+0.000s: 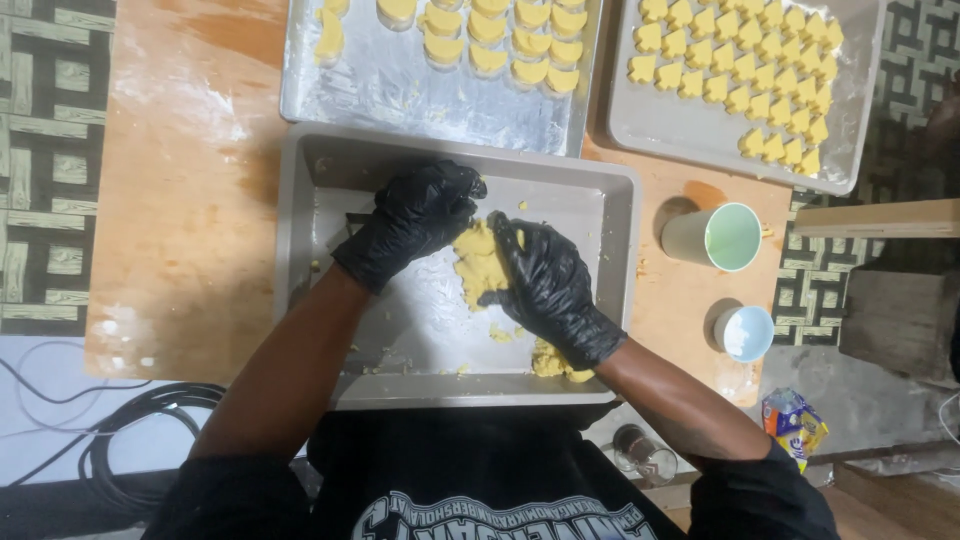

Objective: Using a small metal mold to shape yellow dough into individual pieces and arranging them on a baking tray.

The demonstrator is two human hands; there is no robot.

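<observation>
Both my hands wear black gloves and work over a grey metal baking pan (300,190). My left hand (415,220) is curled, its fingertips touching the upper edge of a lump of yellow dough (475,262). My right hand (545,280) cups and presses the same lump from the right side. A smaller piece of dough (552,364) lies near the pan's front rim under my right wrist, with crumbs (500,335) beside it.
Two trays stand at the back: one (390,90) with round and crescent dough pieces, one (660,130) with several small shaped pieces. A pale green cup (715,237) and a small white cup (745,332) sit right of the pan. Cables (140,420) lie at the left.
</observation>
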